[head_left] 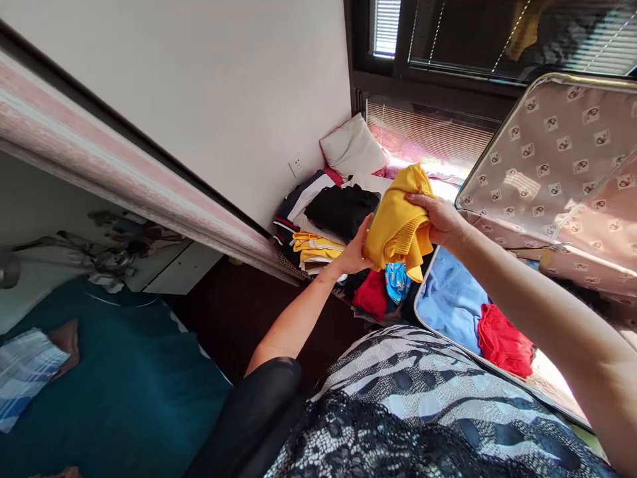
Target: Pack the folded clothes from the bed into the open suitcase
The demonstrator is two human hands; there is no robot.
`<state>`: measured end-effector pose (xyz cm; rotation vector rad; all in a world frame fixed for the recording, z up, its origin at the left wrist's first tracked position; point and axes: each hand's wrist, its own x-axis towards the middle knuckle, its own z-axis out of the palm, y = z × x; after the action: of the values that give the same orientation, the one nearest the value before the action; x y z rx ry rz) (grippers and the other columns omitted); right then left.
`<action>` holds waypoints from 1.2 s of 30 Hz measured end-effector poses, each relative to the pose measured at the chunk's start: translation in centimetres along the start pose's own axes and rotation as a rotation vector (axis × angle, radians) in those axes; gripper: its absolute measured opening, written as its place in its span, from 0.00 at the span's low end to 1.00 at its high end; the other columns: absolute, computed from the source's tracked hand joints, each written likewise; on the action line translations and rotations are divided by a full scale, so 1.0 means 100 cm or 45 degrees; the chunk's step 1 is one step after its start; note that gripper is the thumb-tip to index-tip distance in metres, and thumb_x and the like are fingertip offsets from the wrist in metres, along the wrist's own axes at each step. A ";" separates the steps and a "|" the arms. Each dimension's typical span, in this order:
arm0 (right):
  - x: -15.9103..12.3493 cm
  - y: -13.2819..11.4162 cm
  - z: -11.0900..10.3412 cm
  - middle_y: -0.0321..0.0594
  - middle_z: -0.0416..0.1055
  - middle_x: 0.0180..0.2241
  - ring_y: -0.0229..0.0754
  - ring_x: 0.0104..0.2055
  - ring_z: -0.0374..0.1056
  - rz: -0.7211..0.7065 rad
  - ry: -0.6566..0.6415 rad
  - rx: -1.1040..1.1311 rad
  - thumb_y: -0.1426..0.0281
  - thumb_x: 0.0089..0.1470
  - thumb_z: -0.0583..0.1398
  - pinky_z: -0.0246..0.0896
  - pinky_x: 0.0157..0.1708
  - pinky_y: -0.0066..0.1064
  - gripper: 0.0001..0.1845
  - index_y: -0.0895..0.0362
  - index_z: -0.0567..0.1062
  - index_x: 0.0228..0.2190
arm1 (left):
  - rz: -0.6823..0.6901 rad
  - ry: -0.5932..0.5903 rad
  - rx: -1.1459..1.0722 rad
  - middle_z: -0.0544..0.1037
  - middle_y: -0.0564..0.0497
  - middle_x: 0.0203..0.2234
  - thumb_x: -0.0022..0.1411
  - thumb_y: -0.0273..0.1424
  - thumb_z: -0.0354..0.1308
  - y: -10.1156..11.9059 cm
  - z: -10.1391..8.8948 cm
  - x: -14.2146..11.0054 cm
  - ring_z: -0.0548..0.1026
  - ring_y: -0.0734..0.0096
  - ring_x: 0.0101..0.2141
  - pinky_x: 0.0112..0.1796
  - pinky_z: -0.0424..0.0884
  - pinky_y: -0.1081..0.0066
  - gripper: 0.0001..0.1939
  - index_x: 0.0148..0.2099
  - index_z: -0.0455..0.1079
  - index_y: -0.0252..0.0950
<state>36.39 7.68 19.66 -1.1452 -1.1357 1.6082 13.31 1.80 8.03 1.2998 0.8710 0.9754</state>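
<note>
A folded yellow garment with ribbed edges [401, 216] is held up between my two hands. My left hand [355, 251] grips its lower left side, and my right hand [438, 216] clasps its right side with the thumb on top. Beneath and to the left lies a pile of folded clothes, with a black garment [343, 211], a yellow striped one [318, 247], a red one [371, 294] and a bright blue printed one [397, 282]. To the right, a blue garment [455, 285] and a red garment [505, 340] lie inside an open suitcase.
The suitcase's patterned lid lining [557, 143] stands raised at right. A pale cushion [353, 147] leans by the wall beneath the window blinds [432, 129]. A sliding door or mirror frame [124, 179] crosses the left, beside a view of a teal-covered bed [134, 378].
</note>
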 end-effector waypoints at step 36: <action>-0.082 0.097 -0.044 0.54 0.78 0.45 0.58 0.44 0.77 -0.220 0.280 -1.368 0.27 0.49 0.62 0.74 0.46 0.48 0.46 0.54 0.77 0.47 | -0.595 0.361 -1.210 0.87 0.39 0.50 0.55 0.35 0.72 -0.060 0.118 -0.021 0.82 0.45 0.60 0.66 0.75 0.50 0.23 0.53 0.80 0.36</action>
<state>41.33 -1.53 11.26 -1.7439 -1.9483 0.6406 24.02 -4.50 3.06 0.1409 0.7198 1.0061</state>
